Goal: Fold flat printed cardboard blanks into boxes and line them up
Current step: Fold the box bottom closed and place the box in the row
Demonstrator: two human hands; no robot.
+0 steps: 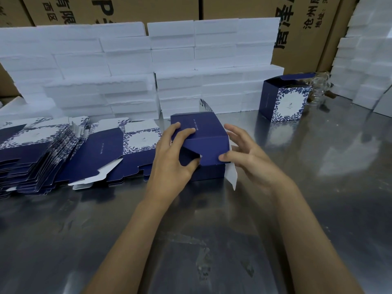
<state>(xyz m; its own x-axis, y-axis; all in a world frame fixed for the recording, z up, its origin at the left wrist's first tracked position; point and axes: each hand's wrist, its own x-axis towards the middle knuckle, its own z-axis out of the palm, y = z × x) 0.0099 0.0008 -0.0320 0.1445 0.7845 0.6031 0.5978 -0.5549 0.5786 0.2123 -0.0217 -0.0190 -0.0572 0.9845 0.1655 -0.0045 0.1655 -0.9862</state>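
A dark blue half-folded box (206,143) lies on its side on the steel table (191,230), its bottom flaps facing me. My left hand (172,153) grips its left side, fingers over the top and thumb on a folded-in flap. My right hand (247,150) presses its thumb on the front flap's right corner, fingers spread beside the box. A white flap (231,177) hangs loose at the lower right. Flat printed blanks (51,151) lie fanned in a pile at the left. One finished box (286,98) stands open-topped at the back right.
White foam blocks (148,66) are stacked in a wall behind the work area, and more (360,66) rise at the right. Brown shipping cartons (233,7) stand behind them. A clear glass item (322,85) sits by the finished box.
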